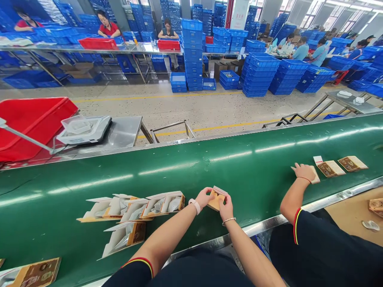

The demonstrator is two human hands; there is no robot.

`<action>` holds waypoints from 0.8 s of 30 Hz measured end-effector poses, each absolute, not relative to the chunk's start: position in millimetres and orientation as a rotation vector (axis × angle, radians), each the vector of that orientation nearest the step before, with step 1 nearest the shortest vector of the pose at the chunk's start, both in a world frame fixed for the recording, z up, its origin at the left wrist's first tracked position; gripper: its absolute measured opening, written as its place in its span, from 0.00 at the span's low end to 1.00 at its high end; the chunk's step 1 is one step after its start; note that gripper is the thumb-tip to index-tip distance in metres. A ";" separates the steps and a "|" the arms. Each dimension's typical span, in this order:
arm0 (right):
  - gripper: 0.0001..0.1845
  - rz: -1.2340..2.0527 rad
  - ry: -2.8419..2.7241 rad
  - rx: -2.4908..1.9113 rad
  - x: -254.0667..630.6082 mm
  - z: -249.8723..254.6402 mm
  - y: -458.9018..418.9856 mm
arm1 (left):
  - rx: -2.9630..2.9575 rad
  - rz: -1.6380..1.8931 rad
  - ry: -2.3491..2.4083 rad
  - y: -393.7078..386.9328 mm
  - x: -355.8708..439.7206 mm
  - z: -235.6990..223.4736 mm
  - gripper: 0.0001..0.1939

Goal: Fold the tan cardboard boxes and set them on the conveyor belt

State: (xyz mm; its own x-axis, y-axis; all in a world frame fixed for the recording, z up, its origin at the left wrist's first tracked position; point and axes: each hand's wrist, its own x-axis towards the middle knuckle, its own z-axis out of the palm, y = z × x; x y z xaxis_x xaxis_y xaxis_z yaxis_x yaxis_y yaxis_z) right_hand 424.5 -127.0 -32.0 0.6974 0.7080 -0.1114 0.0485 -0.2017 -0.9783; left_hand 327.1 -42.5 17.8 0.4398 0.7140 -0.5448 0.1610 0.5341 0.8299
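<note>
Your left hand (204, 198) and right hand (226, 208) are both closed on a small kraft card carton (214, 201), fingers on its left and right sides. The carton sits between them, over the near half of the green conveyor belt (248, 175). Can't tell if it touches the belt. White band on your left wrist (194, 206), thin bangle on your right (229, 221).

Just left of your left hand: a cluster of open cartons with white liners (131, 207), overlapping, lying on the belt, with what look like foil pouches inside. One more open carton (124, 237) lies just below the cluster, nearer you. Brown printed carton panel (32, 273) at the bottom-left corner of the view.

To your right, well apart from you, a co-worker's hand (301, 171) lies open, palm down, on a card piece (314, 175). Two brown printed cards (352, 163) sit just beyond it on the belt.

Steel rail (254, 227) runs along the near belt edge. Far side of the belt: steel bench (127, 129) with a grey scale-like unit (101, 127) under a clear plastic tray (78, 126), red crate (30, 127) beside it. Past the floor, stacked blue crates (259, 75).
</note>
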 end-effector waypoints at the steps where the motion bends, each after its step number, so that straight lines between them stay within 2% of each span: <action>1: 0.17 0.669 -0.622 -1.694 427.5 -31.8 -127.3 | 0.975 0.402 1.085 -40.2 331.4 18.5 0.15; 5: 0.24 0.618 -0.635 -1.732 433.7 -29.0 -134.5 | 0.961 0.406 1.113 -42.0 340.7 23.3 0.18; 8: 0.39 0.331 -0.703 -1.879 421.7 -23.3 -141.1 | 0.984 0.533 1.130 -63.7 328.8 28.5 0.21; 10: 0.47 0.131 -0.804 -1.983 411.5 -18.0 -140.0 | 1.026 0.632 1.088 -88.5 310.9 29.9 0.19; 12: 0.46 0.067 -0.933 -2.039 411.7 -11.7 -134.9 | 1.051 0.602 1.028 -116.0 289.0 28.2 0.15; 16: 0.35 0.103 -1.112 -2.117 462.8 4.2 -127.5 | 0.997 0.379 1.063 -152.1 248.9 19.2 0.12; 18: 0.33 0.027 -1.024 -2.186 494.6 9.8 -128.2 | 0.979 0.520 1.221 -154.9 235.3 14.8 0.15; 20: 0.35 -0.046 -0.972 -2.158 506.0 10.1 -128.3 | 0.951 0.737 1.395 -150.4 227.3 11.3 0.19; 22: 0.38 0.086 -1.195 -1.952 488.4 4.2 -122.9 | 0.923 0.884 1.483 -143.6 224.9 8.4 0.20; 24: 0.38 0.371 -1.567 -1.611 451.2 -5.8 -109.8 | 0.944 0.947 1.472 -138.7 226.6 5.5 0.18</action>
State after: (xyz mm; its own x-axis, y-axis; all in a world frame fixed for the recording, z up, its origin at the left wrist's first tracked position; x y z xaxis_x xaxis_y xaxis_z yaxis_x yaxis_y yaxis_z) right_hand 451.2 -109.8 -5.8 0.1758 0.9265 0.3327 0.6785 0.1309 -0.7229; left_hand 226.6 -138.7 5.5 -0.0889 0.9291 -0.3591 0.0587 0.3648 0.9293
